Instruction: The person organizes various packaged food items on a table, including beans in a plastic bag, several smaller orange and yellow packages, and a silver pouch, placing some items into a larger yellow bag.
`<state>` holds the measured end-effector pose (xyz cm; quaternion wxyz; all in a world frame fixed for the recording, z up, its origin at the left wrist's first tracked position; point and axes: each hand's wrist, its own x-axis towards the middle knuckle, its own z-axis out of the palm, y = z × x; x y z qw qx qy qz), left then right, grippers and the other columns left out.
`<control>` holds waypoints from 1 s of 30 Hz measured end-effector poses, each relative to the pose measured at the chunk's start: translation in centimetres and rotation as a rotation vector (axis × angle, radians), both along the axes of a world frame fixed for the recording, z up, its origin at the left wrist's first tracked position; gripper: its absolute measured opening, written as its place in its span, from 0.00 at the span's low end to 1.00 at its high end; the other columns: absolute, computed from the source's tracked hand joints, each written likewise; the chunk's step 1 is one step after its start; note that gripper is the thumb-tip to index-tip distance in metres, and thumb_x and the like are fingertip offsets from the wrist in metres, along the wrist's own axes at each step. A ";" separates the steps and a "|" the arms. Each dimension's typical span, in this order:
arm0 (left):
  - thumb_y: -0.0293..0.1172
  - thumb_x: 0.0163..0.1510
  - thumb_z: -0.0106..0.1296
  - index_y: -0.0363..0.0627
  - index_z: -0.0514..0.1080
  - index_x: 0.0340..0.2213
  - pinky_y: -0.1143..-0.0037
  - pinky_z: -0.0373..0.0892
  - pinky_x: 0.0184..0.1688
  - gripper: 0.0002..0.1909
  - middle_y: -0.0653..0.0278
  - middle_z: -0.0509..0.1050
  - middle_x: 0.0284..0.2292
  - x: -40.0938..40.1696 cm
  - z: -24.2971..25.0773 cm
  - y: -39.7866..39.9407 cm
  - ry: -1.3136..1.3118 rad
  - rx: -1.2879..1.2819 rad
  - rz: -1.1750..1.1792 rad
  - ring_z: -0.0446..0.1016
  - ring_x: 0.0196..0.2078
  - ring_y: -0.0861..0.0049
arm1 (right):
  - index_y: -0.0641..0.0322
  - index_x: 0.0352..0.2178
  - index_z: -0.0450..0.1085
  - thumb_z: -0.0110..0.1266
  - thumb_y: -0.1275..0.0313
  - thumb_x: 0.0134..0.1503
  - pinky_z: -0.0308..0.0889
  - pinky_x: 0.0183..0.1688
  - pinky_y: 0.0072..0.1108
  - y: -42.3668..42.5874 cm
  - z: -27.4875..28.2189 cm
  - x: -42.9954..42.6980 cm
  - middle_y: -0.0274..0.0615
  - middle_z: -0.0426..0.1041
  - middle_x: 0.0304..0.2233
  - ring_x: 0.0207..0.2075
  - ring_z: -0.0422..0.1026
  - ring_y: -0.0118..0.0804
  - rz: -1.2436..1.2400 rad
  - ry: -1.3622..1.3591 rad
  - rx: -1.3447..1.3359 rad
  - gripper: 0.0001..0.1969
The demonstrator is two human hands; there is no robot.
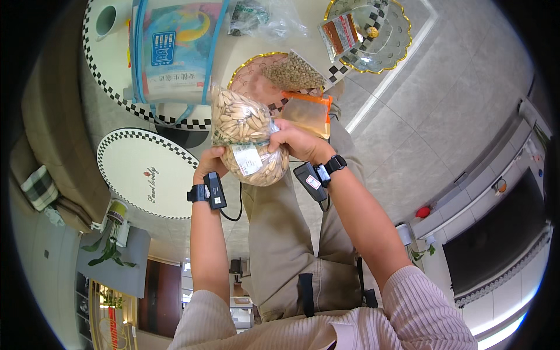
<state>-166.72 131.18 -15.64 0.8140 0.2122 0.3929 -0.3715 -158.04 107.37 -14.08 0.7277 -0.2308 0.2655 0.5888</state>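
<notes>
Between my hands is a bulging clear plastic bag (243,116) of pale, long seeds that look like sunflower seeds in the shell. A narrower green-tinged band crosses its middle, and a white printed label (246,159) sits just below that. My left hand (211,162) supports the bag's lower left side, its fingers partly hidden behind it. On the other side, my right hand (295,140) pinches the plastic at the band. Right past my right hand lies an orange-edged pouch (306,114). Beyond it, a clear bag of small greenish-brown grains (295,72) rests on a pink gold-rimmed plate (245,76).
A blue-trimmed transparent bag (175,83) stands on the checker-edged table (111,83), near a pale cup (107,22). Crumpled clear plastic (280,19) lies at the back. A clear gold-rimmed plate (385,54) holds a brown-and-red packet (340,36). A round stool (135,175) is at left.
</notes>
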 end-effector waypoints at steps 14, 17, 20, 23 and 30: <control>0.27 0.46 0.53 0.35 0.59 0.52 0.74 0.64 0.52 0.30 0.58 0.71 0.44 3.4 1.6 -3.7 -0.043 0.497 0.176 0.70 0.47 0.71 | 0.68 0.49 0.63 0.52 0.72 0.51 0.61 0.50 0.20 0.7 -2.0 -0.8 0.39 0.70 0.44 0.46 0.67 0.28 -0.037 -0.211 -0.279 0.22; 0.27 0.43 0.57 0.36 0.60 0.49 0.74 0.64 0.50 0.30 0.58 0.70 0.42 5.1 2.2 -5.4 -0.149 0.738 0.075 0.70 0.45 0.72 | 0.71 0.52 0.58 0.54 0.68 0.53 0.62 0.52 0.23 -0.1 -2.6 -1.7 0.48 0.68 0.45 0.47 0.68 0.35 0.049 -0.337 -0.562 0.27; 0.28 0.40 0.62 0.35 0.59 0.44 0.73 0.64 0.49 0.30 0.55 0.68 0.42 5.8 1.5 -6.5 -0.298 0.999 -0.210 0.68 0.45 0.70 | 0.72 0.53 0.55 0.53 0.64 0.56 0.61 0.53 0.25 0.3 -1.5 -2.3 0.51 0.67 0.47 0.48 0.67 0.39 0.032 -0.665 -0.652 0.29; 0.29 0.40 0.61 0.33 0.58 0.46 0.71 0.63 0.50 0.32 0.50 0.67 0.43 6.1 -0.2 -9.4 -0.328 1.084 -0.252 0.67 0.47 0.66 | 0.71 0.53 0.55 0.50 0.63 0.57 0.61 0.52 0.26 1.0 -1.7 -2.7 0.53 0.66 0.49 0.49 0.67 0.42 0.023 -0.709 -0.785 0.28; 0.30 0.41 0.61 0.29 0.54 0.50 0.69 0.63 0.51 0.38 0.45 0.66 0.46 7.3 -4.5 -10.7 -0.465 1.360 -0.417 0.67 0.49 0.60 | 0.75 0.49 0.56 0.43 0.64 0.57 0.60 0.50 0.37 1.9 -3.6 -0.5 0.67 0.67 0.43 0.47 0.65 0.64 0.241 -0.703 -0.900 0.24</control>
